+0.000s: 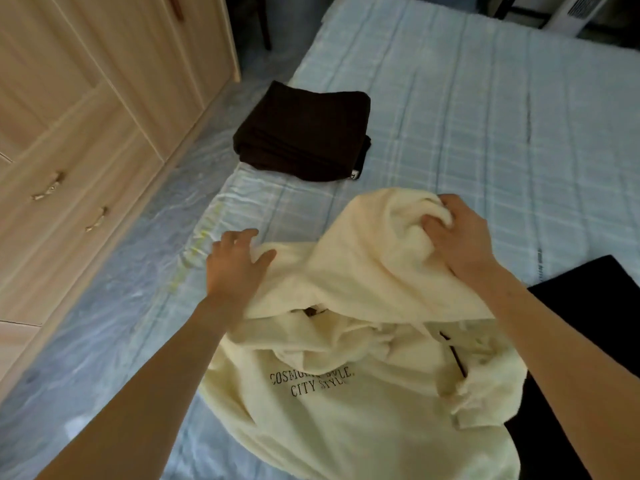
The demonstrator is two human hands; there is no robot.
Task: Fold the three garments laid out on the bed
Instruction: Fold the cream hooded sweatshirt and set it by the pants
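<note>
A cream hoodie [346, 393] with dark chest lettering lies bunched on the bed in front of me. My right hand [457, 233] grips a raised fold of its fabric at the far end. At the garment's left edge, my left hand [235, 265] rests on the cloth with spread fingers. A dark brown garment [304, 133] lies folded in a neat stack farther up the bed on the left. At the right edge, a black garment [588, 306] lies flat, partly hidden by my right arm and the hoodie.
The bed [485, 116] has a pale blue checked cover and stretches away to the upper right. A light wooden wardrobe [69, 133] with drawers and metal handles stands along the left. A white appliance [575, 12] stands beyond the bed's far end.
</note>
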